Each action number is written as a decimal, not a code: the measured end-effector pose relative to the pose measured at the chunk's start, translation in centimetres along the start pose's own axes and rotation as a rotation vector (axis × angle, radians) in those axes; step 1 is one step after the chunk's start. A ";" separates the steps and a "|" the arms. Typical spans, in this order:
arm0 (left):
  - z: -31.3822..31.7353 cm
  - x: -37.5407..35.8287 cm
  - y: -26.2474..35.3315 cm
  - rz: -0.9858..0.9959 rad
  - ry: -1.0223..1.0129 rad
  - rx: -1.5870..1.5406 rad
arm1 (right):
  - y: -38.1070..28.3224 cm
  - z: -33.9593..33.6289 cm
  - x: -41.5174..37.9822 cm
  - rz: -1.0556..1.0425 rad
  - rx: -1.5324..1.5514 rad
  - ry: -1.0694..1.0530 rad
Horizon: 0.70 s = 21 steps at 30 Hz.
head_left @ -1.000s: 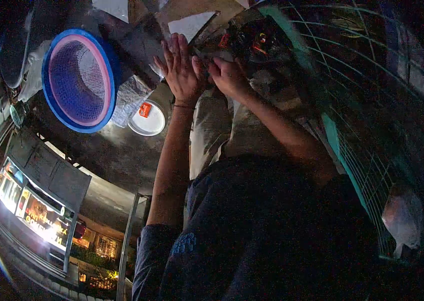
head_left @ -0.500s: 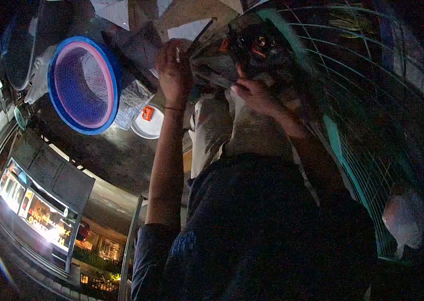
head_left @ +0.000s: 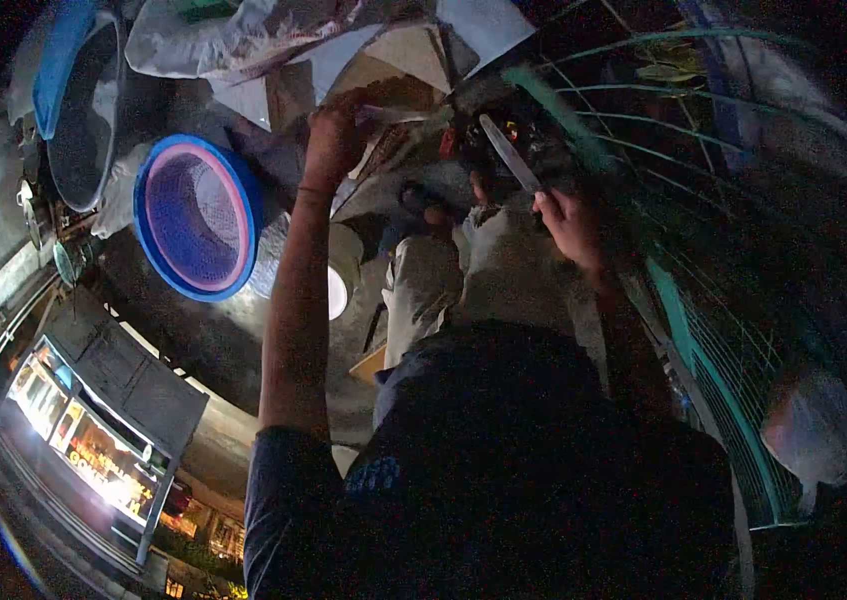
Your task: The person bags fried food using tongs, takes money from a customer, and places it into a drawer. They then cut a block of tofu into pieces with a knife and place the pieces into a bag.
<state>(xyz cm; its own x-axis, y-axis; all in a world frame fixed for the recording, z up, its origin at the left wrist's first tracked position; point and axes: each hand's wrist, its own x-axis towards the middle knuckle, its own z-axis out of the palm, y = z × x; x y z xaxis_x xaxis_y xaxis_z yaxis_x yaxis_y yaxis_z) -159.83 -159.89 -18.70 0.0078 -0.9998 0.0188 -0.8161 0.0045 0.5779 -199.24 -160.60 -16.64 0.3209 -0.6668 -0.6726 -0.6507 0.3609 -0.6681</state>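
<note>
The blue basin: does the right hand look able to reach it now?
Probably not: the right hand holds a knife, and the left forearm lies between it and the blue basin.

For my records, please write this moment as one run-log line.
left hand: stretched forward, grip unclear | right hand: holding knife, tip away from body | nearby: blue basin, at left

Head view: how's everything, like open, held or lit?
Long pale metal blade: held, bare
Right hand: closed on its near end
Left hand: grip unclear
Round pink plastic basket: open-topped, nested
Round blue plastic basin: holding the basket
Grey glass-fronted stall: lit
Whitish plastic bag: bulging
</note>
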 end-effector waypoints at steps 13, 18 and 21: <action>-0.4 -3.9 3.0 -0.235 0.089 0.080 | 4.5 -0.7 1.0 -0.260 0.167 0.316; -0.1 -4.5 2.7 -0.235 0.119 0.105 | 2.3 -0.9 1.4 -0.295 0.147 0.351; 1.0 -3.3 0.1 -0.296 -0.054 -0.190 | 1.9 -1.5 1.3 -0.243 0.171 0.329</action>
<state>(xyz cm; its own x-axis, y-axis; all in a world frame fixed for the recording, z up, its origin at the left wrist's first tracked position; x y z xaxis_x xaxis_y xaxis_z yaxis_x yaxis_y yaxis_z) -160.54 -156.57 -19.49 0.1932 -0.9578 -0.2130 -0.6608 -0.2874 0.6933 -201.05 -161.76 -18.35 0.1967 -0.9075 -0.3711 -0.4509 0.2524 -0.8562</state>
